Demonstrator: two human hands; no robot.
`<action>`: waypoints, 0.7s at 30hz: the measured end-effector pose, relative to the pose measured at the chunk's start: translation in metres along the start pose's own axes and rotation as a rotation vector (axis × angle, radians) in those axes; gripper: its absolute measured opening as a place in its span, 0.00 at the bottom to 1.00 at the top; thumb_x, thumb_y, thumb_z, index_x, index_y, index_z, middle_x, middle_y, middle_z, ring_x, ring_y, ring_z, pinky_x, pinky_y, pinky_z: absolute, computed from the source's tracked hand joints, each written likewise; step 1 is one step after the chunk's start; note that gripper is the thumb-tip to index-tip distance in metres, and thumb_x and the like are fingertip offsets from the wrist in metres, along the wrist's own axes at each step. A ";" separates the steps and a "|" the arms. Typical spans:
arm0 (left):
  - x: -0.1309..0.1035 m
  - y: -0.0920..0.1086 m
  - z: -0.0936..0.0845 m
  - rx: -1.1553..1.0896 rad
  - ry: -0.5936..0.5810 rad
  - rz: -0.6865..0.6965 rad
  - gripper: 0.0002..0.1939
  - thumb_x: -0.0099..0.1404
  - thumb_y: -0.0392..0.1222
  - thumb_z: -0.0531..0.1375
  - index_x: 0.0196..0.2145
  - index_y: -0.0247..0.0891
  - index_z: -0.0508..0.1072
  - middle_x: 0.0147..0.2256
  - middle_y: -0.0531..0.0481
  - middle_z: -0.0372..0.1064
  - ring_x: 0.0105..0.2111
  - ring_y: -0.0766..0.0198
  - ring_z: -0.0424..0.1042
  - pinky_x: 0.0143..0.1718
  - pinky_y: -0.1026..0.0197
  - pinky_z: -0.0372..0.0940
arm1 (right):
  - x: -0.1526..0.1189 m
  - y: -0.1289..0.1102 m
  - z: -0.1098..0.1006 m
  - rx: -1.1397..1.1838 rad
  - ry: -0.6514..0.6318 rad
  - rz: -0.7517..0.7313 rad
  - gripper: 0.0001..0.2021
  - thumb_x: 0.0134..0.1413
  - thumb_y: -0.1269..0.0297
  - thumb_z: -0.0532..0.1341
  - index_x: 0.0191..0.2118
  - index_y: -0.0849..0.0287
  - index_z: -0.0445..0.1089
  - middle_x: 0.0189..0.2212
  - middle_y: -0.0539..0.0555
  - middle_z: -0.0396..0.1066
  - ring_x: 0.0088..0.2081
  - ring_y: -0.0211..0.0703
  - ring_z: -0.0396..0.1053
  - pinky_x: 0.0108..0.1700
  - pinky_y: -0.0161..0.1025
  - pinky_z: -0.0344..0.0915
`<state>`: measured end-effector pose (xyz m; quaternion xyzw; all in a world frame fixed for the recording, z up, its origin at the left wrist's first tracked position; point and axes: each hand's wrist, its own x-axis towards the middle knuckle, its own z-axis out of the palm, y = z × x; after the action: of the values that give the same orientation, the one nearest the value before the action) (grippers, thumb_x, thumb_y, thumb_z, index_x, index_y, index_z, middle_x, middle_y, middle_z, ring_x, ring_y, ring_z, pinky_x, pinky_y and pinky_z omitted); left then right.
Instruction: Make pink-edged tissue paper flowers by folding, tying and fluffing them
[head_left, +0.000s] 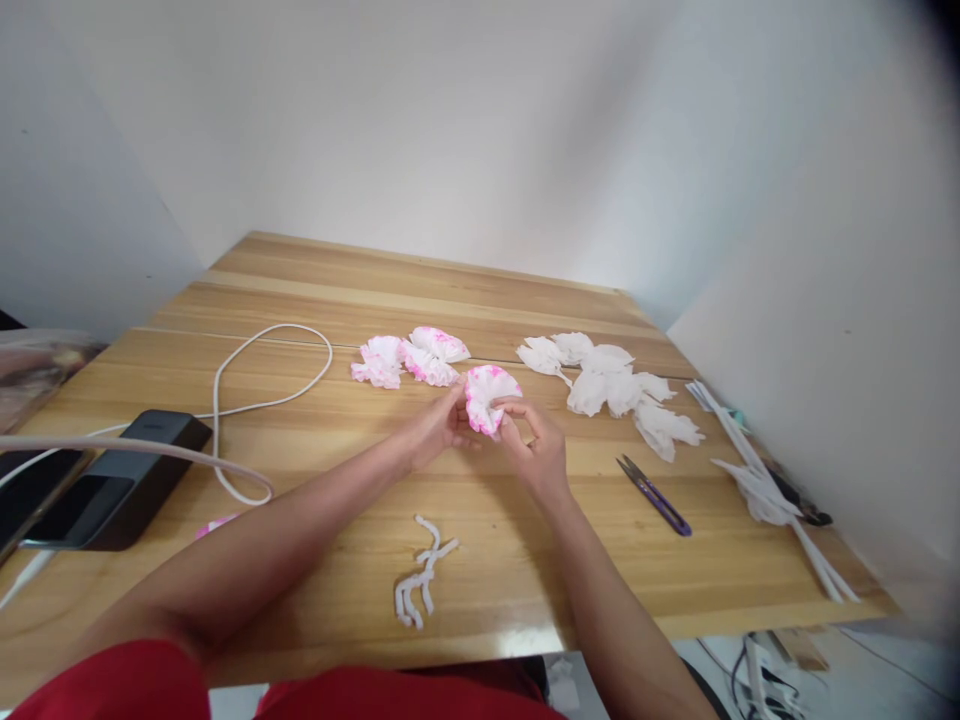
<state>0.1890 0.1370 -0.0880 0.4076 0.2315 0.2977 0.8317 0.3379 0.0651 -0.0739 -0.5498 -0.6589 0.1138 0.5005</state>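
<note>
Between my two hands, above the middle of the wooden table, is a round ruffled paper flower (491,392), white with pink edges. My left hand (448,420) grips it from the left and below, its fingers partly behind the flower. On the right side, my right hand (534,445) pinches the ruffles near the centre with thumb and forefinger. More pink-edged paper flowers (433,352) lie just beyond my left hand. Nearer my body are several short white fuzzy strips (420,580), lying loose in a small heap.
Several white crumpled paper pieces (607,378) spread at the right. Purple-handled thread snips (654,497) lie nearer, beside long white sticks (795,530) along the right edge. At the left are a black device (124,480) and a looped white cable (217,400). Walls border the back.
</note>
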 end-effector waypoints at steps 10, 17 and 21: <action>-0.013 0.009 0.004 0.226 -0.089 -0.101 0.26 0.54 0.55 0.66 0.46 0.37 0.71 0.50 0.38 0.66 0.49 0.51 0.67 0.30 0.62 0.72 | 0.003 0.011 0.000 0.246 0.056 0.427 0.09 0.52 0.59 0.59 0.33 0.58 0.71 0.31 0.51 0.72 0.35 0.41 0.67 0.40 0.37 0.62; -0.010 0.009 0.001 0.087 -0.014 -0.135 0.24 0.57 0.56 0.62 0.44 0.35 0.71 0.45 0.37 0.70 0.42 0.54 0.72 0.27 0.64 0.71 | 0.003 0.018 0.003 0.291 0.060 0.453 0.10 0.52 0.57 0.59 0.32 0.59 0.71 0.30 0.51 0.72 0.34 0.41 0.67 0.40 0.38 0.62; -0.010 0.010 0.002 0.135 0.025 -0.058 0.25 0.57 0.59 0.61 0.42 0.36 0.71 0.42 0.40 0.70 0.40 0.55 0.71 0.26 0.61 0.72 | 0.003 0.007 -0.007 0.119 0.092 0.267 0.10 0.55 0.59 0.57 0.38 0.58 0.71 0.35 0.53 0.72 0.38 0.43 0.68 0.43 0.40 0.63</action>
<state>0.1797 0.1338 -0.0773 0.4520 0.2731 0.2623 0.8077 0.3479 0.0675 -0.0741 -0.6067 -0.5484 0.1929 0.5421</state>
